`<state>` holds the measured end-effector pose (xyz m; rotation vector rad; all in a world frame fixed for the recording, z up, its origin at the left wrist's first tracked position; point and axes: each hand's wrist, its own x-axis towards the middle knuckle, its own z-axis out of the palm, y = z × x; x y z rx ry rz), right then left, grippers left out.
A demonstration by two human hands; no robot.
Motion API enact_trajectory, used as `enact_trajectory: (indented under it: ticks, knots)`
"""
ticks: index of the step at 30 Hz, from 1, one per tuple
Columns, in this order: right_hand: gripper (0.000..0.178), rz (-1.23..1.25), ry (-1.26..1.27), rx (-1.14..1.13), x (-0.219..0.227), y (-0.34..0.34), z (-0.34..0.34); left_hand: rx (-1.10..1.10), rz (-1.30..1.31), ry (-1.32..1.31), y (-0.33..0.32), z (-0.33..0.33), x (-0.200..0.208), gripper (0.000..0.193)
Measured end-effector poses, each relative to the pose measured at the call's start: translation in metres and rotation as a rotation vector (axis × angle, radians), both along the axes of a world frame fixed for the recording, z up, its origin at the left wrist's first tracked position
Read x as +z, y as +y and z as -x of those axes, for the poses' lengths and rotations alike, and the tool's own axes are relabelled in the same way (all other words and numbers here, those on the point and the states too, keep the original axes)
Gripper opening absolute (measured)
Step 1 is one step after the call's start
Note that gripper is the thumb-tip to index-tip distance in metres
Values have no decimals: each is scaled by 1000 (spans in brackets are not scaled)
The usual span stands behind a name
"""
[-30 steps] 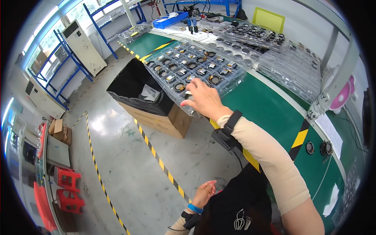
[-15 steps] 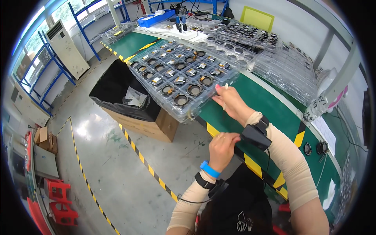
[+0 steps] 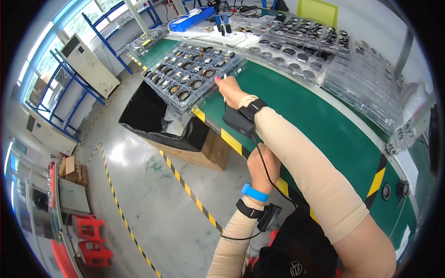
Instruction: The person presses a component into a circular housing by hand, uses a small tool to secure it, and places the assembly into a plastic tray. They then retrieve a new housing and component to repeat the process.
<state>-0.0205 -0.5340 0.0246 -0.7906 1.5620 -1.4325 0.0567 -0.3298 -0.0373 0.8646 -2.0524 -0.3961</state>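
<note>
A clear plastic tray (image 3: 191,82) with rows of pockets holds several round black rings and small silver-and-orange parts. It lies at the table's left edge, its near corner close above a black-lined bin. My right hand (image 3: 231,91) is at the tray's near right side, fingers closed around a thin pale stick-like tool (image 3: 225,77). Whether the fingers also touch the tray, I cannot tell. My left hand (image 3: 263,167) is curled closed near the table's front edge, below my right forearm. Its fingertips are hidden, so what it holds, if anything, does not show.
The black-lined bin (image 3: 139,111) sits in a cardboard box beside the green table (image 3: 296,118). Stacked clear trays (image 3: 361,88) line the back, near a white power strip (image 3: 227,38) and blue bin (image 3: 192,19). Two black rings (image 3: 386,191) lie at the right.
The tray has moved farther away along the table. My right arm has stretched forward and left beside it. My left hand stays low, now partly behind my right forearm and its cable.
</note>
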Motion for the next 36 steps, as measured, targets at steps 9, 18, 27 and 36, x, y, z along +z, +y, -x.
enact_trajectory:
  ticks: [9,18,27,36]
  knots:
    - [34,19,418,196,1,67,55,15,-4,47,-7,3,-7,16]
    - [32,62,965,185,-5,366,118,-98,-204,164,-28,14,-6,11]
    - [36,323,1656,-619,163,576,134,-84,-112,43,-22,-8,-11,16]
    - [34,299,1681,-940,350,574,249,-8,-58,-91,-4,-11,22,24]
